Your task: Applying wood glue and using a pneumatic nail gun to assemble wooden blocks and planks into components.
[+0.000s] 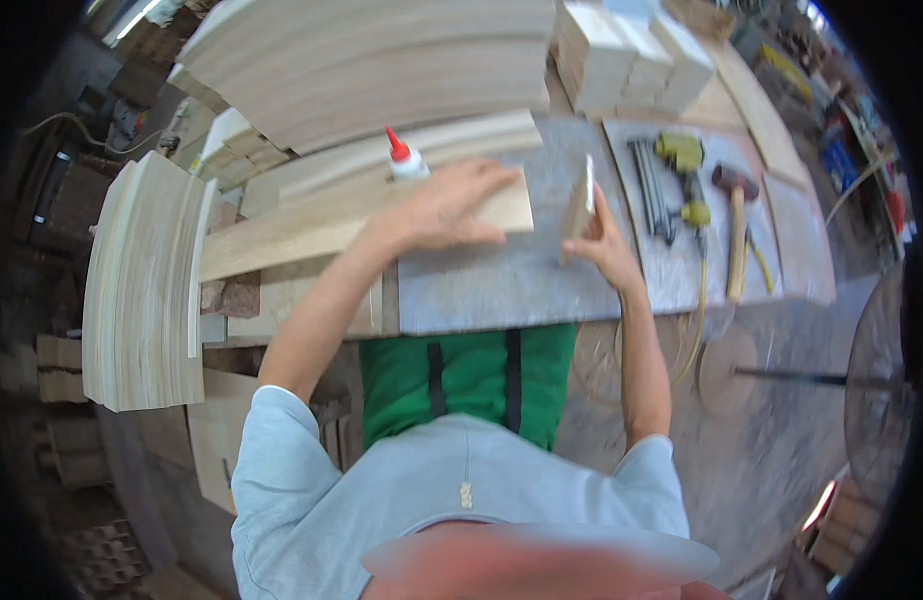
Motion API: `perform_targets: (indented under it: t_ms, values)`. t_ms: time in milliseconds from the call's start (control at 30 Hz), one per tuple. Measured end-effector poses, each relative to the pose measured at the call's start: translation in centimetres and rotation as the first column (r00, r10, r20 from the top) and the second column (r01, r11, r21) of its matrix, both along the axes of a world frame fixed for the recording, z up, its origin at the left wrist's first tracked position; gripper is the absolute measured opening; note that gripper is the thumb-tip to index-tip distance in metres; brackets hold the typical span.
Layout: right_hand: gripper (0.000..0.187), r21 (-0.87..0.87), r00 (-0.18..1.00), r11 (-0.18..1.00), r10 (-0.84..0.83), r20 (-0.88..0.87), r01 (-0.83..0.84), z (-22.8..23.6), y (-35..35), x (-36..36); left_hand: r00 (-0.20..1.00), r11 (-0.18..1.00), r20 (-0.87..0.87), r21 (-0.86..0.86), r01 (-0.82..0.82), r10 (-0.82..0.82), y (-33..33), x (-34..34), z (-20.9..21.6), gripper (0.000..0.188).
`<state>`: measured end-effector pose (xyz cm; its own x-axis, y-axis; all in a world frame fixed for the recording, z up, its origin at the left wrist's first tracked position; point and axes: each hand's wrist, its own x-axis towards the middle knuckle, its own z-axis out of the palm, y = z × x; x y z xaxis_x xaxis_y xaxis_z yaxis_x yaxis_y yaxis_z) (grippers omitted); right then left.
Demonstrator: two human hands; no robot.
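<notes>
1. Our left hand (452, 205) lies across the long board (282, 240) near its right end, fingers and thumb spread wide
2. With our right hand (610, 252) we hold 1 short wooden piece (579, 215) upright between thumb and fingers, right of the long board and apart from it
3. On our left hand's far side is 1 red-capped white bottle (410, 164)
4. To the right on the workbench (462, 292) we see 1 nail gun (653, 190) and 1 hammer (737, 230)
</notes>
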<state>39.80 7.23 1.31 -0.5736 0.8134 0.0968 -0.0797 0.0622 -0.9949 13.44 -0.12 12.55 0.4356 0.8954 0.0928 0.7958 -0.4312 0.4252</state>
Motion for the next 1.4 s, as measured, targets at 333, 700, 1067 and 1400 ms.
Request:
perform_targets:
  t_ms: [333, 700, 1067, 1400]
  values:
    - [0.103, 0.159, 0.965, 0.979, 0.082, 0.249, -0.124, -0.5, -1.2, -1.8, 0.993, 0.992, -0.045, -0.061, -0.108, 0.105, -0.8, 1.4, 0.6, 0.078]
    - [0.101, 0.159, 0.96, 0.959, 0.204, 0.19, -0.235, -1.5, -0.4, -3.0, 0.996, 0.995, -0.038, -0.058, -0.083, 0.081, -0.6, 1.4, 0.5, 0.078]
    - [0.1, 0.189, 0.957, 0.947, 0.227, 0.179, -0.26, -1.2, -0.4, -3.1, 0.991, 0.991, -0.065, -0.048, -0.124, 0.12, -0.7, 1.6, 0.3, 0.077]
    - [0.098, 0.126, 0.968, 0.961, 0.236, 0.087, -0.246, -2.1, -0.7, -3.9, 0.991, 0.993, -0.079, -0.038, -0.108, 0.105, -0.6, 1.6, 0.1, 0.074]
